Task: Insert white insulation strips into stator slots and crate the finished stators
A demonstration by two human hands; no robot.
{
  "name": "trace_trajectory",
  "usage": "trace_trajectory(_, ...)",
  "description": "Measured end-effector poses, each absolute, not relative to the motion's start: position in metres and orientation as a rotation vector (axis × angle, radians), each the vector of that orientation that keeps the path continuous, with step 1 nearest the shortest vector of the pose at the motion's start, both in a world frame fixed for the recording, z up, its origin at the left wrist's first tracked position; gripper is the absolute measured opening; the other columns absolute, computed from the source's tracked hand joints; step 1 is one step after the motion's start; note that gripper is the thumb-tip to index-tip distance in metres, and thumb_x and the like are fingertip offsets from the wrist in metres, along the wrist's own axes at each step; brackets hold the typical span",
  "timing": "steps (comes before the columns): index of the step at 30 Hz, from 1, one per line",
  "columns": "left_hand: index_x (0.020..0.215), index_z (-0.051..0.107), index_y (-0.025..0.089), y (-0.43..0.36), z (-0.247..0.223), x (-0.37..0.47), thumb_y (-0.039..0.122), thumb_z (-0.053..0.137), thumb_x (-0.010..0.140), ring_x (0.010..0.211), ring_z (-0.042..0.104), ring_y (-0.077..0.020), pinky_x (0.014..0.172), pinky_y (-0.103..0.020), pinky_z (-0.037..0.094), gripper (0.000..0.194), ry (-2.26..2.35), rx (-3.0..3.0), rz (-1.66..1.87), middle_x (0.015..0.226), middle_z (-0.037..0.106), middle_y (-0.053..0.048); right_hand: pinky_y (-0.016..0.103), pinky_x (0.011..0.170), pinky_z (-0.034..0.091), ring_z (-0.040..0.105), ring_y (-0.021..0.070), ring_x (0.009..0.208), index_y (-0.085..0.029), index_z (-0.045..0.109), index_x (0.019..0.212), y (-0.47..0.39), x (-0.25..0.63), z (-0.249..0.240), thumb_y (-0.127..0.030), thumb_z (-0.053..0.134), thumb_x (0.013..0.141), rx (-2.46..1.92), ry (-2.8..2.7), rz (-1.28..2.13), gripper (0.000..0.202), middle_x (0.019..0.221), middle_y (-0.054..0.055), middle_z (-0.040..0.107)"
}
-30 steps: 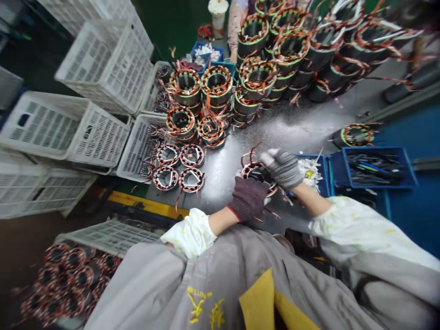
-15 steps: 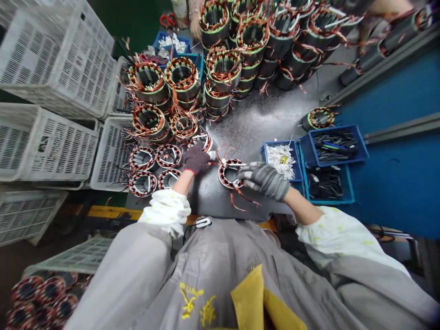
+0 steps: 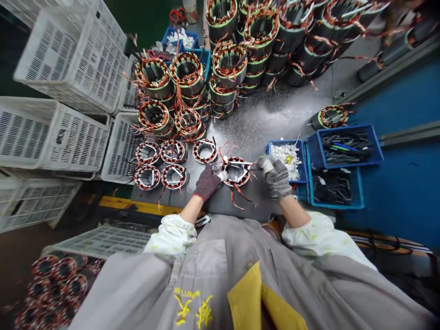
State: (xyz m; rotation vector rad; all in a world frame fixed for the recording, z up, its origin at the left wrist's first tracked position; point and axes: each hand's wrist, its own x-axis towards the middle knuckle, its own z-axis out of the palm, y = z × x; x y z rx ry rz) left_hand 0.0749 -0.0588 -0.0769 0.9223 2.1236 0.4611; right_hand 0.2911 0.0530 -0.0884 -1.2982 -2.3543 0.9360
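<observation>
A stator [image 3: 226,176] with copper windings, white strips and loose copper leads stands on the dark worktable [image 3: 256,121] in front of me. My left hand [image 3: 208,182], in a dark maroon glove with pale fingertips, has its fingers closed at the left rim of this stator. To the right of it, my right hand [image 3: 276,178] wears a grey striped glove. Its fingers are curled together beside the blue bin, and whatever is in them is too small to make out. Another wound stator [image 3: 196,153] sits just beyond my left hand.
Stacked stators [image 3: 228,80] crowd the back, and smaller ones [image 3: 147,178] stand at left. A blue bin [image 3: 304,160] holds white pieces and a yellow-handled tool [image 3: 289,160]. Farther right, another blue bin [image 3: 377,149] holds dark sleeves. White crates [image 3: 82,137] line the left side.
My left hand has moved right, from the neighbouring stator to the one in front of me. My right hand has drawn away from that stator to the right, and its fingers have curled.
</observation>
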Motion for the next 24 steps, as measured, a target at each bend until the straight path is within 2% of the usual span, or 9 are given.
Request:
trace_trajectory(2, 0.117, 0.064, 0.022, -0.061, -0.089, 0.076, 0.042, 0.076, 0.088, 0.105, 0.073, -0.0265, 0.091, -0.035, 0.053, 0.037, 2.096, 0.786, 0.536, 0.121, 0.078, -0.010, 0.043, 0.096, 0.053, 0.070, 0.0304, 0.104, -0.018, 0.080, 0.110, 0.055, 0.284, -0.078, -0.051, 0.049, 0.105, -1.171, -2.585, 0.895, 0.045, 0.111, 0.015, 0.078)
trace_trajectory(4, 0.111, 0.064, 0.022, -0.060, -0.098, 0.073, 0.041, 0.078, 0.085, 0.106, 0.073, -0.0268, 0.091, -0.036, 0.053, 0.036, 2.080, 0.743, 0.574, 0.121, 0.078, -0.010, 0.048, 0.104, 0.049, 0.067, 0.0330, 0.111, -0.019, 0.081, 0.102, 0.049, 0.273, -0.074, -0.048, 0.062, 0.100, -0.945, -2.897, 0.811, 0.035, 0.115, 0.016, 0.078)
trace_trajectory(8, 0.107, 0.064, 0.023, -0.059, -0.103, 0.070, 0.041, 0.078, 0.083, 0.102, 0.073, -0.0256, 0.089, -0.036, 0.054, 0.034, 2.021, 0.721, 0.645, 0.114, 0.079, -0.008, 0.054, 0.108, 0.046, 0.067, 0.0335, 0.112, -0.018, 0.080, 0.093, 0.021, 0.261, -0.089, -0.038, 0.054, 0.103, -0.981, -2.881, 0.777, 0.035, 0.114, 0.018, 0.078)
trace_trajectory(12, 0.105, 0.065, 0.022, -0.059, -0.102, 0.070, 0.037, 0.082, 0.080, 0.102, 0.073, -0.0254, 0.089, -0.036, 0.055, 0.034, 2.000, 0.693, 0.663, 0.112, 0.079, -0.008, 0.046, 0.091, 0.056, 0.070, 0.0292, 0.093, -0.019, 0.077, 0.095, 0.022, 0.270, -0.101, -0.050, 0.036, 0.107, -1.454, -2.181, 0.956, 0.053, 0.095, 0.016, 0.078)
trace_trajectory(14, 0.105, 0.064, 0.022, -0.059, -0.102, 0.070, 0.036, 0.082, 0.080, 0.102, 0.073, -0.0251, 0.089, -0.035, 0.055, 0.034, 1.983, 0.699, 0.667, 0.113, 0.079, -0.008, 0.042, 0.085, 0.057, 0.069, 0.0273, 0.088, -0.020, 0.075, 0.100, 0.039, 0.269, -0.094, -0.057, 0.030, 0.108, -1.545, -2.042, 0.972, 0.059, 0.094, 0.014, 0.077)
trace_trajectory(17, 0.105, 0.064, 0.022, -0.058, -0.100, 0.068, 0.034, 0.081, 0.081, 0.101, 0.073, -0.0252, 0.089, -0.035, 0.055, 0.032, 1.955, 0.710, 0.659, 0.112, 0.079, -0.007, 0.042, 0.093, 0.052, 0.068, 0.0286, 0.094, -0.020, 0.075, 0.102, 0.066, 0.244, -0.080, -0.061, 0.050, 0.100, -1.472, -2.301, 0.845, 0.048, 0.101, 0.014, 0.077)
trace_trajectory(19, 0.105, 0.064, 0.023, -0.057, -0.099, 0.067, 0.034, 0.082, 0.081, 0.103, 0.073, -0.0267, 0.088, -0.035, 0.054, 0.033, 1.964, 0.715, 0.639, 0.112, 0.079, -0.007, 0.041, 0.097, 0.049, 0.067, 0.0296, 0.099, -0.020, 0.076, 0.097, 0.073, 0.218, -0.078, -0.055, 0.063, 0.094, -1.394, -2.584, 0.782, 0.038, 0.101, 0.014, 0.078)
trace_trajectory(21, 0.107, 0.064, 0.023, -0.056, -0.099, 0.066, 0.035, 0.083, 0.080, 0.105, 0.073, -0.0282, 0.087, -0.035, 0.054, 0.035, 1.983, 0.724, 0.622, 0.115, 0.079, -0.009, 0.038, 0.095, 0.049, 0.067, 0.0276, 0.097, -0.019, 0.076, 0.089, 0.072, 0.196, -0.082, -0.048, 0.063, 0.094, -1.392, -2.702, 0.858, 0.031, 0.095, 0.013, 0.078)
trace_trajectory(24, 0.112, 0.065, 0.021, -0.058, -0.099, 0.067, 0.035, 0.082, 0.082, 0.107, 0.073, -0.0288, 0.089, -0.035, 0.054, 0.037, 1.992, 0.749, 0.602, 0.119, 0.078, -0.012, 0.034, 0.089, 0.051, 0.067, 0.0231, 0.090, -0.021, 0.073, 0.082, 0.070, 0.183, -0.091, -0.047, 0.057, 0.098, -1.442, -2.389, 1.130, 0.034, 0.082, 0.008, 0.074)
